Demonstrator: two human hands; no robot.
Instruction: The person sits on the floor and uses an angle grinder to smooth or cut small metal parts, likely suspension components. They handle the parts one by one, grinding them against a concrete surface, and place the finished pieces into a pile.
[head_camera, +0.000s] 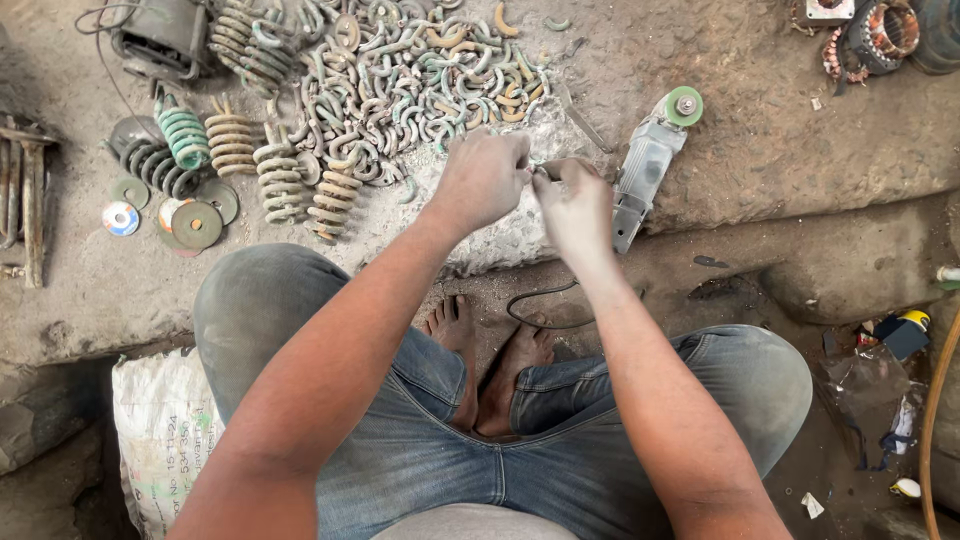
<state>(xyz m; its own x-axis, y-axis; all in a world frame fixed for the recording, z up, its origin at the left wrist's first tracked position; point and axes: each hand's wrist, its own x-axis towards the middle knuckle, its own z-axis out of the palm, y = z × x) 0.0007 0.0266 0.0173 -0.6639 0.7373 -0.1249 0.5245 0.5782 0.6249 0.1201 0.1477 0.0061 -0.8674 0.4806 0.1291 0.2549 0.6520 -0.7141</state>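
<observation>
Pinching a small metal piece (541, 172) between left hand (485, 180) and right hand (575, 205), both closed on it, just above the floor (760, 130); grinder (648, 165) lying right beside, long axis pointing away, nearer the right.

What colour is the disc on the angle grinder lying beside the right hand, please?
Green, with a metal hub; the disc shows best in the head view.

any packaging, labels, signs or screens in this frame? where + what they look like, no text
Woven sack: lower left, on the ground beside the person's knee; white, crumpled, dark and green print on its side.
Disc label: left, on the ground among loose grinding discs; round, white with blue and red.
No signs or screens in view.
</observation>
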